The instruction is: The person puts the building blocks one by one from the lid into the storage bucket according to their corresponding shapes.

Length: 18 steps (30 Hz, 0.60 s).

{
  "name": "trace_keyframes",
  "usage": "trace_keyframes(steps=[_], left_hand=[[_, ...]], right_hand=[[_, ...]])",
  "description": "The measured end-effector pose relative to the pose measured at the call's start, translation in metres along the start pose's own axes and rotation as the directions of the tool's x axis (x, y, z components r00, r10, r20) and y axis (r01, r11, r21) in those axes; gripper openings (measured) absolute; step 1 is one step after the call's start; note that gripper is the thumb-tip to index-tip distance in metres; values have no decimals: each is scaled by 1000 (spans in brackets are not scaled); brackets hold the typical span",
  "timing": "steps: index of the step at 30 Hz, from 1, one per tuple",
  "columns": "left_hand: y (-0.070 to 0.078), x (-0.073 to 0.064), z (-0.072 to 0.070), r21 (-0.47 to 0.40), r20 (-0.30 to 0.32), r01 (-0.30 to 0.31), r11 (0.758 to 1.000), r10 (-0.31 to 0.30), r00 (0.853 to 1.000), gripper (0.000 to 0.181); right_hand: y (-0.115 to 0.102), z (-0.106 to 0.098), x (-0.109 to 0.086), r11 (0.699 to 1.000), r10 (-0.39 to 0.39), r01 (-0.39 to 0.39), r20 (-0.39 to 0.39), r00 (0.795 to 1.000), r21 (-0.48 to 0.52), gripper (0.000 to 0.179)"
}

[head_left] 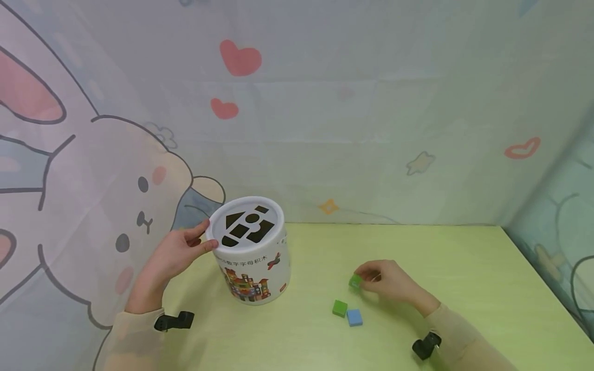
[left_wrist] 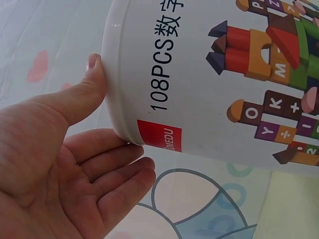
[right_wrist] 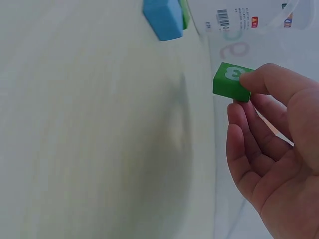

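A white bucket (head_left: 250, 275) with a printed front and a lid (head_left: 218, 226) with shaped holes stands on the table. My left hand (head_left: 178, 255) holds its lid rim from the left. In the left wrist view, the thumb lies at the lid's edge and the index finger at the rim's other side, the remaining fingers beside it. My right hand (head_left: 385, 281) pinches a green block (right_wrist: 231, 82) marked with a white 3 between thumb and fingers. Near that hand, a second green block (head_left: 340, 308) and a blue block (head_left: 355, 318) lie close together on the table.
The yellow-green table (head_left: 445, 268) runs back to a hanging backdrop (head_left: 348, 113) printed with hearts and a rabbit. A black wrist camera (head_left: 174, 321) is on the left sleeve, another black camera (head_left: 426, 345) on the right. A dark cable (head_left: 574, 288) hangs at the far right.
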<state>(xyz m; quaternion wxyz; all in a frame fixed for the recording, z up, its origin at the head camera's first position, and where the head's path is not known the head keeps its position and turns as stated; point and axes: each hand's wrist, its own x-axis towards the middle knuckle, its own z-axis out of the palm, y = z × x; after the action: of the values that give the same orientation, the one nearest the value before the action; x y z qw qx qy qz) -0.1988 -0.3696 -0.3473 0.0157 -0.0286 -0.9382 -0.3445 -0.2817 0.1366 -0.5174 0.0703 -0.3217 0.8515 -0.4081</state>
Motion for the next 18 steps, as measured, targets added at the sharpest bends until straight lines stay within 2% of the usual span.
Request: trace_keyframes(steps=[5, 10, 14, 18], left_hand=[[-1, 0, 0, 8, 4, 16, 1000, -16, 1000, 82], [-2, 1, -2, 48, 5, 10, 999, -10, 1000, 82], [2, 1, -4, 72, 5, -12, 997, 12, 1000, 80], [7, 0, -5, 85, 15, -17, 996, 16, 1000, 80]], right_hand=[[-12, -8, 12, 998, -59, 59, -3, 998, -19, 24], [-33, -18, 32, 993, -112, 111, -18, 994, -36, 26], [-54, -24, 54, 991, -128, 124, -84, 988, -52, 27], [-75, -27, 74, 994, -105, 103, -173, 979, -23, 28]])
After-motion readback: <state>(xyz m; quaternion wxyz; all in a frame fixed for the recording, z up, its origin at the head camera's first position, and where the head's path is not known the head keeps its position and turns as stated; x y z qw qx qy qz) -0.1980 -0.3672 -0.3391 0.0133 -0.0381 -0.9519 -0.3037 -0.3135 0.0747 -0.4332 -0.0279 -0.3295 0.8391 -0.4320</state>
